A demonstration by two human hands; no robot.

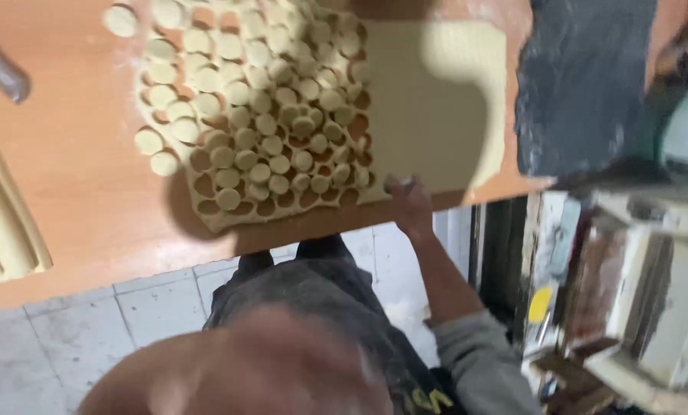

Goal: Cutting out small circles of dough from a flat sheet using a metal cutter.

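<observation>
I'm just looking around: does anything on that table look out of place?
A few dough rounds lie loose on the bare wooden table, off the sheet of dough. One hand presses a small cutter at the sheet's near edge.

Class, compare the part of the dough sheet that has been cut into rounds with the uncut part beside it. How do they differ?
The cut part of the sheet is full of round holes, with small discs lying on it; the uncut part is smooth and unbroken. The hand presses a small cutter at the uncut part's near edge, beside the cut part. Both are the same pale dough on the wooden table.
</observation>
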